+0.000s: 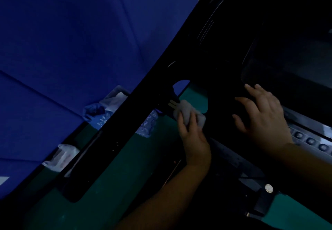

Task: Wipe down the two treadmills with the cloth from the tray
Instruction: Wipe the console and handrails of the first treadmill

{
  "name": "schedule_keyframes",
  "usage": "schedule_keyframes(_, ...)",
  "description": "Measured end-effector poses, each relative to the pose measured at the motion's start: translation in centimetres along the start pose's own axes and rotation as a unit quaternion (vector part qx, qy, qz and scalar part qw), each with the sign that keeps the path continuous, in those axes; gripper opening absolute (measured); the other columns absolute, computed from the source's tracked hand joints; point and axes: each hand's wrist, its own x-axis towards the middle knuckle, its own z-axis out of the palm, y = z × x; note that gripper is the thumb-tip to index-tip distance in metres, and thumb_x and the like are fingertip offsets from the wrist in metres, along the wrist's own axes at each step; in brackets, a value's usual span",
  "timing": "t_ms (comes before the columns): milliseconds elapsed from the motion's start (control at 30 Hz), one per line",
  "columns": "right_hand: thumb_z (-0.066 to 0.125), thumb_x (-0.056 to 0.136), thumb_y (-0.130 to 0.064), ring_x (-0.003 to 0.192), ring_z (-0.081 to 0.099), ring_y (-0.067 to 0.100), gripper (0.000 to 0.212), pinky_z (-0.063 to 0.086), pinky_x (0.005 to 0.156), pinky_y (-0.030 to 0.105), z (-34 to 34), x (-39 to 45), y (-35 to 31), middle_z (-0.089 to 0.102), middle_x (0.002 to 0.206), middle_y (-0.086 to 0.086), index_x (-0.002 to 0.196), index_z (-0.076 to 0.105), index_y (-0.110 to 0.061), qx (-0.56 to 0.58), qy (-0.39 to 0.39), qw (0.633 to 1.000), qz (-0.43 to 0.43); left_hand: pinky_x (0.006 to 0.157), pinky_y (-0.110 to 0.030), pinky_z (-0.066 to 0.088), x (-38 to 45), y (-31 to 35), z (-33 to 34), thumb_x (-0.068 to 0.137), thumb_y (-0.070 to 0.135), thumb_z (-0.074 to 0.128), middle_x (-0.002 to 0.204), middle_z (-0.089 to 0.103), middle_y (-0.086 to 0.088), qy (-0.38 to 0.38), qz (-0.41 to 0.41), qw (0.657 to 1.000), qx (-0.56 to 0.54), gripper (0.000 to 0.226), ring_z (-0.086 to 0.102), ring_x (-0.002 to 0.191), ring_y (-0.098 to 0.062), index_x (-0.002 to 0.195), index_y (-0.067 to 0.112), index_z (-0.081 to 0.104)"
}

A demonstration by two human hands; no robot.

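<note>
Dim scene; blue padded panels (pixel 71 46) fill the far left; low against them a clear plastic bag (pixel 61 155) at near left, and a tray-like bin (pixel 116 95) with crumpled blue and white stuff, partly hidden behind the treadmill's black arm (pixel 140 107) that runs diagonally from near left to far right; green floor (pixel 125 158) below; at centre the cloth (pixel 186 112), small, pale grey-white, bunched and soft-looking, pressed on the black frame just beside two short white stripes; left hand (pixel 193 133) grips the cloth, fingers curled over it; right of that the right hand (pixel 262 115) lies flat on the black console, fingers spread, holding nothing; far right a row of round buttons (pixel 310 141) on a silver strip.
</note>
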Motion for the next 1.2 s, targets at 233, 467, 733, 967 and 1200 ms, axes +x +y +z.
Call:
schedule_keyframes(233,0.056,0.089,-0.037,0.138,0.032,0.037,0.049,0.026,0.113,0.052,0.2,0.0,0.1,0.04,0.145,0.019,0.126,0.054,-0.006,0.006,0.011,1.0,-0.01,0.11,-0.006,0.014,1.5,-1.1,-2.7,0.098,0.006,0.046,0.157,0.011,0.001,0.042,-0.019,0.998,-0.032,0.053,0.011,0.136,0.006,0.147,0.019,0.03)
schedule_keyframes(467,0.062,0.089,-0.029,0.138,0.031,0.038,0.045,0.025,0.113,0.054,0.0,0.0,-0.2,0.04,0.144,0.021,0.125,0.053,-0.004,0.013,0.016,1.0,-0.007,0.112,-0.018,0.029,0.5,0.9,-2.6,0.098,0.013,0.047,0.143,0.036,0.009,-0.099,0.028,0.995,0.014,0.049,0.033,0.125,0.013,0.144,0.026,0.038)
schedule_keyframes(733,0.046,0.087,-0.04,0.137,0.031,0.04,0.053,0.025,0.112,0.054,-0.3,0.0,-0.2,0.04,0.144,0.022,0.125,0.054,-0.003,0.024,0.013,1.0,-0.012,0.106,-0.015,0.036,0.3,2.1,-13.7,0.092,0.002,0.052,0.141,0.037,0.0,-0.083,0.078,0.993,0.021,0.046,0.04,0.123,-0.008,0.137,0.013,0.047)
schedule_keyframes(967,0.072,0.078,-0.015,0.138,0.031,0.041,0.046,0.026,0.112,0.055,-0.1,-0.5,-2.4,0.043,0.141,0.023,0.12,0.058,-0.001,0.077,0.03,0.996,0.035,0.107,-0.028,0.034,-1.9,-5.7,-29.0,0.092,-0.004,0.045,0.139,0.041,-0.022,0.075,0.117,0.944,0.3,0.064,0.044,0.12,-0.029,0.15,0.009,0.023)
schedule_keyframes(1200,0.077,0.073,-0.021,0.14,0.03,0.036,0.065,0.023,0.112,0.053,4.0,-3.1,-8.3,0.046,0.143,0.015,0.132,0.054,-0.01,0.017,-0.055,0.998,-0.012,0.084,-0.044,0.047,-0.5,-12.1,-29.7,0.091,0.019,0.04,0.13,0.052,-0.021,-0.021,0.141,0.887,0.438,0.052,0.054,0.102,-0.035,0.14,0.002,0.041)
